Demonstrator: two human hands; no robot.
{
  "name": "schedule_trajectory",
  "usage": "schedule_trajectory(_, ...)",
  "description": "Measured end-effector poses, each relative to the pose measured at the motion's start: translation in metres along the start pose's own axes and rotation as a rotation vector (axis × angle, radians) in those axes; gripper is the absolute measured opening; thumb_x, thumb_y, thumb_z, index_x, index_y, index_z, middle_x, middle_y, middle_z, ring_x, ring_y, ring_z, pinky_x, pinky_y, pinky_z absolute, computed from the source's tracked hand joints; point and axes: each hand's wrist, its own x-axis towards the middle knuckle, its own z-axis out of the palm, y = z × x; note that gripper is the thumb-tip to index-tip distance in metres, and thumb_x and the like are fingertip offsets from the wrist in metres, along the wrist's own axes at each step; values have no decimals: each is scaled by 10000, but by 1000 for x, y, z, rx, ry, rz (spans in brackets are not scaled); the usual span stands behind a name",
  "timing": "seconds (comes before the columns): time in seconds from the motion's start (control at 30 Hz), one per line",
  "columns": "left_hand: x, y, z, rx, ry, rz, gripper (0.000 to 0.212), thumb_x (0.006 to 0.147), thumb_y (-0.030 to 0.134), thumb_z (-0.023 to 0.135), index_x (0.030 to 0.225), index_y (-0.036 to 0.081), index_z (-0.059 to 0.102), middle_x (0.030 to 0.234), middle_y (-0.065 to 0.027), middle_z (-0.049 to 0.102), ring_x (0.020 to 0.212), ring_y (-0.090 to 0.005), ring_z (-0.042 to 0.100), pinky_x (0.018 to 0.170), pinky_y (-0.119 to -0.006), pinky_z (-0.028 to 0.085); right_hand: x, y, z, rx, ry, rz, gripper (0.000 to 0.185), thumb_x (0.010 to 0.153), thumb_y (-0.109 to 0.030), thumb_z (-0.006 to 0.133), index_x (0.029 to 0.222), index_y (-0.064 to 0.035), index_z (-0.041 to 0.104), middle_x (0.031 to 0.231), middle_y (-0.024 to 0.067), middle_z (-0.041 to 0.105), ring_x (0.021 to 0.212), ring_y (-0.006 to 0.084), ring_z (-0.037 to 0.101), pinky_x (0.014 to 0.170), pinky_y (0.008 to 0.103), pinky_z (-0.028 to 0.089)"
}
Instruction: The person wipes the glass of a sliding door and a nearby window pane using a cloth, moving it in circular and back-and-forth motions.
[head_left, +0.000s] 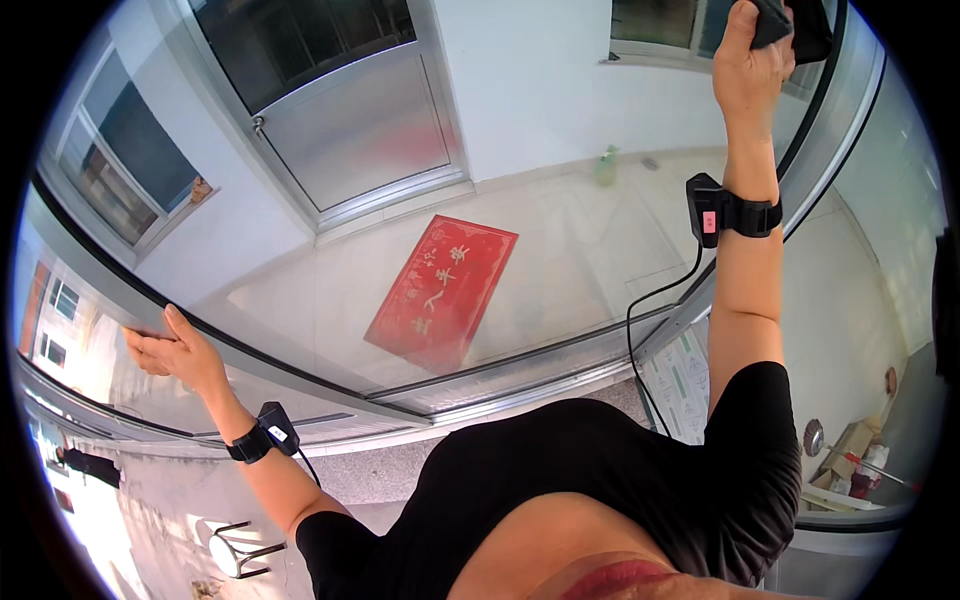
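Note:
My right hand (754, 71) is raised at the upper right and grips a dark grey cloth (772, 22). A dark reflection beside the cloth shows in the glass pane (555, 217). On the left, my left hand (180, 352) holds the aluminium door frame (262, 356), thumb on the black seal side and fingers on the other edge. Through the pane I see a red doormat (446, 289) with characters on it, lying on the tiled floor. Each wrist wears a black strapped device with a cable.
Behind the glass are a metal door (352, 127) and a green translucent bottle (606, 166) by the wall. A stool (229, 551) stands at lower left, with a person (90, 465) farther off. At right, a cardboard box (847, 450) and a long-handled tool (855, 457) show through glass.

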Motion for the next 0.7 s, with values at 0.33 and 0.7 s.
schedule_trajectory(0.33,-1,3,-4,-45,-44,-4,795,967,467,543,1476,-32,190,1448,-308,221,1328,-426,216,1089,-540,194,-187,-166,26,165,-756,-849,707,726,-223,633,1420,-205,501,1549,-58,356,1455,176,273,1202,500,77)
schedule_trajectory(0.7,5,-11,-11,39,-3,36,822,954,540,523,1451,-60,262,1403,-298,326,1305,-414,256,1073,-532,239,-172,-86,-13,176,-783,-598,622,690,-253,695,1293,-373,599,1212,-56,600,1165,185,529,1121,481,305)
